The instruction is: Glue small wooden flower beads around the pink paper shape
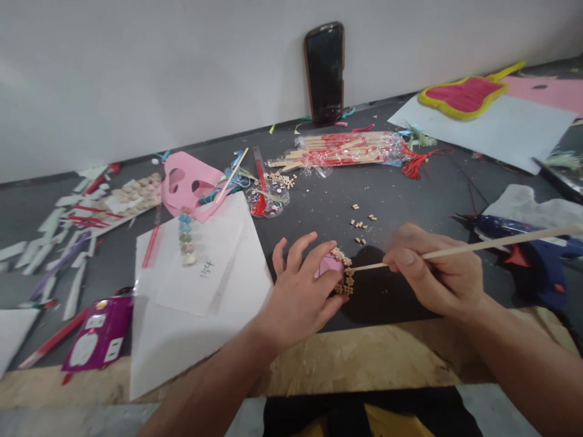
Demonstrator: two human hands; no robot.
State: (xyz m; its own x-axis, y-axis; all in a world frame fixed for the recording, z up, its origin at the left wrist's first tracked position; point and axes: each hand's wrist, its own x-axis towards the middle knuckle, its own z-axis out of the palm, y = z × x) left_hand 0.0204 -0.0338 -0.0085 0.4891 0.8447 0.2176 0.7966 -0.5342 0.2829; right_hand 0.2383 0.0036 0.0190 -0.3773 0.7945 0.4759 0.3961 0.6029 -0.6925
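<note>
My left hand [303, 288] lies over a small pink piece [330, 266] edged with a ring of tan bead-like bits [350, 280]. Its thumb and index finger press on this piece at the table's front, while the other fingers spread apart. A long thin wooden stick [483, 244] is pinched in my right hand [432, 270]. The stick's tip touches or nearly touches the tan edging. Several loose short wooden bits [359, 224] lie on the dark table just beyond my hands.
A blue glue gun [523, 233] lies at right. Bagged sticks [350, 149] and an upright phone [325, 73] are behind. Left are white paper [150, 340], a pink cut-out [194, 182], a purple pouch [98, 334] and white strips [54, 224]. A yellow-edged pink shape [464, 97] rests back right.
</note>
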